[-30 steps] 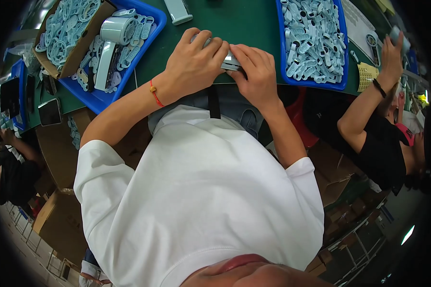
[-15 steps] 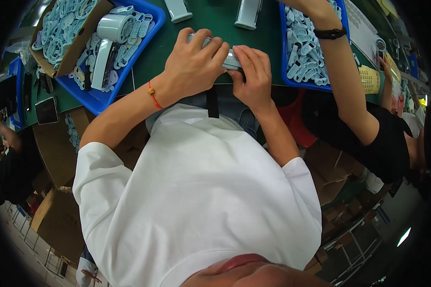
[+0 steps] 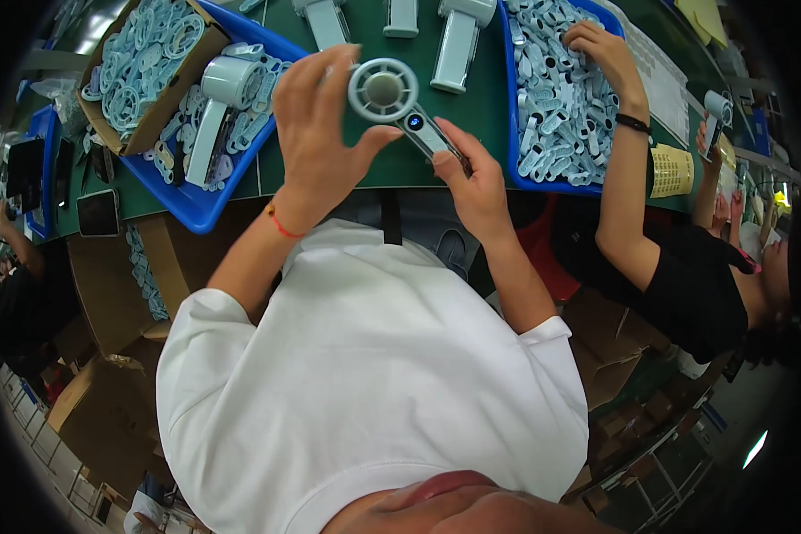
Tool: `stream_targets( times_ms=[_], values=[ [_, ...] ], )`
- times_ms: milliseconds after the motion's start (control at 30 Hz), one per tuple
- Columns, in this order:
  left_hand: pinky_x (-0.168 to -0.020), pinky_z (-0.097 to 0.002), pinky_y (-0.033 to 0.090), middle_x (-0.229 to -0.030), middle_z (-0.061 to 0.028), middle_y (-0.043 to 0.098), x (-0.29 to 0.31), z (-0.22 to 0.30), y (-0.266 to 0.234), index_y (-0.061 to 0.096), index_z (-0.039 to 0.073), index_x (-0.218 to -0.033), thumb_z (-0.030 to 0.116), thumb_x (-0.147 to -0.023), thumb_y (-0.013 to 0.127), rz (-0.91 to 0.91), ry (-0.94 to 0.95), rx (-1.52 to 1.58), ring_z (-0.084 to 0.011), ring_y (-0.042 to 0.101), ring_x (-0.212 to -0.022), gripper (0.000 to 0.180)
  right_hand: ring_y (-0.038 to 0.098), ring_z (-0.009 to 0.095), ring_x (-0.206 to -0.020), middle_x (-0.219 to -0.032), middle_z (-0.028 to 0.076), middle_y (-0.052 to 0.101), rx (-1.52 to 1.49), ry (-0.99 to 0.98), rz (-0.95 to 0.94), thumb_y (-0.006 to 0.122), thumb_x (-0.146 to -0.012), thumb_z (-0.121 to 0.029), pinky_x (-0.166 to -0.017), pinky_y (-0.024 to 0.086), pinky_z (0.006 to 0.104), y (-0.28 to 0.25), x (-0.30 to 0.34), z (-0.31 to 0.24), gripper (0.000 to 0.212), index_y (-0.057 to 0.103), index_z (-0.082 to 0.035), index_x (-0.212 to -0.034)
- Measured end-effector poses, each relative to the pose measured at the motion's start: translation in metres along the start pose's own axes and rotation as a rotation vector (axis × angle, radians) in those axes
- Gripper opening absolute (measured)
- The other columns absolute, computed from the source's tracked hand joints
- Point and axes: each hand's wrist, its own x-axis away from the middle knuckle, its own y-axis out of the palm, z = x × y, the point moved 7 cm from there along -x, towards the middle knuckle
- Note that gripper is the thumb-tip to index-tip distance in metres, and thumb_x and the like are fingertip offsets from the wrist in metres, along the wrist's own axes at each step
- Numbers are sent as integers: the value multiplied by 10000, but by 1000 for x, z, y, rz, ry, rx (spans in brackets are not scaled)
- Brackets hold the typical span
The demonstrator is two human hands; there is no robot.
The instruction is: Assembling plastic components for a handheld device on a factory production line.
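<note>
A handheld fan (image 3: 384, 93) in pale blue-grey is gripped at its handle by my right hand (image 3: 473, 173). Its round slotted head points away to the left, and a small dark display glows at the top of the handle. My left hand (image 3: 316, 133), slightly blurred, is raised beside the fan head with its fingers stretched and thumb extended toward the fan's neck. Whether that thumb touches the fan cannot be told. Beyond lie more fan bodies on the green table: one fan (image 3: 457, 49) right of centre and another (image 3: 325, 22) behind my left hand.
A blue tray (image 3: 206, 209) at left holds a cardboard box (image 3: 151, 111) of pale blue parts and another fan (image 3: 227, 89). A second blue tray (image 3: 556, 185) at right is full of small parts; a co-worker's hand (image 3: 605, 55) reaches into it. A phone (image 3: 98, 214) lies at the left edge.
Both hands were wrapped round the device before; now my left hand has let go, and the right alone holds the fan with its head showing. The co-worker's hand now reaches among the parts.
</note>
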Motion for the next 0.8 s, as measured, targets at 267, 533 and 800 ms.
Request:
stream_targets(
  times_ms=[267,533,800],
  values=[
    [-918,-322,403,-1240,-136,450,32,4,45,343,-17,-1321,385,-830,667,-218,-723,1187,-209,498,-1065,713,484,219,-1128,-1298,133,446,-545,-130,-161,574,-904,-314,-947,397,316,36,-1,-29,681,261,32,-1399],
    [-767,-292,477,-1091,-113,530,-149,-38,77,408,-13,-1279,135,-692,725,-279,-421,604,-182,576,-831,684,541,286,-1032,-1122,145,569,428,-409,362,595,-858,-178,-881,425,362,-61,-5,-51,351,552,7,-1153],
    [-834,-374,502,-1048,-184,601,-282,-204,267,661,9,-999,338,-660,720,-550,-526,-21,-333,600,-944,475,533,332,-1020,-1088,163,583,744,-330,481,603,-802,-87,-897,420,398,-112,-35,-40,292,588,-3,-1082]
  ],
)
